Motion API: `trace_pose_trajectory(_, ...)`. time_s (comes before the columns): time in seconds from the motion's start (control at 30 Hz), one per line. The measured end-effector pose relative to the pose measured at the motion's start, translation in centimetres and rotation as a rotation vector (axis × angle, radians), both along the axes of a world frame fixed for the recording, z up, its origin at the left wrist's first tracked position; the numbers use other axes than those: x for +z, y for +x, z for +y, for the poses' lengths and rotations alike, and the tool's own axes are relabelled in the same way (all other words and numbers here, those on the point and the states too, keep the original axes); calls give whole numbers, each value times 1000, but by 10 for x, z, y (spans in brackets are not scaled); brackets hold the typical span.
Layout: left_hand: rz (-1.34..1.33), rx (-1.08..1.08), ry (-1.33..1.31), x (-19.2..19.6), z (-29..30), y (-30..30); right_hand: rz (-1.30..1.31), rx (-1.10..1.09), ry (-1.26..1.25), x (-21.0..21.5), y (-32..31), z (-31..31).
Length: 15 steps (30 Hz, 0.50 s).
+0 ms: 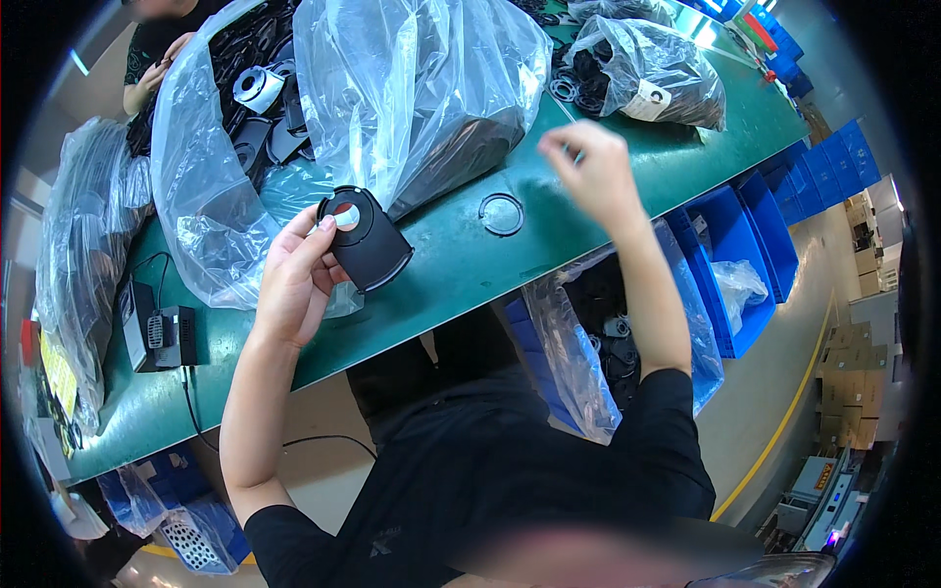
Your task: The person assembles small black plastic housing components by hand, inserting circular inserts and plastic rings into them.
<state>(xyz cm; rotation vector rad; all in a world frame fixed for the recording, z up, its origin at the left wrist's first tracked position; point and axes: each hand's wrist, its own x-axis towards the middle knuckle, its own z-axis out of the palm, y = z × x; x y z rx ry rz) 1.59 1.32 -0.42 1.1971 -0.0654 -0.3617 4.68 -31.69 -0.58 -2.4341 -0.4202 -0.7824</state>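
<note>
My left hand [296,277] grips a black plastic housing [371,250] by its upper left side. The piece has a round opening near its top, and a whitish bit shows at the opening by my thumb. My right hand [594,174] is raised above the table, off to the right, with thumb and fingers pinched together. Whatever lies in that pinch, if anything, is too small and blurred to make out. Between the two hands, a thin black ring [501,215] lies flat on the green table [446,284].
Large clear plastic bags [421,93] of black parts stand at the back. A white-and-black part [258,89] sits in the left one. A black power device [157,333] with a cable is at left. Blue bins [725,284] line the near right edge. Another person works at the far left.
</note>
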Motion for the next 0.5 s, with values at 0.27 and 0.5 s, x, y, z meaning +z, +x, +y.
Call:
trace_pose_trajectory(0.27, -5, -2, -1, 3, 1, 3, 274, -587, -434, -10, 103, -33)
trace_pose_trajectory(0.5, 19, 0, 2, 1, -1, 2, 150, -473, -426, -28, 115, -50)
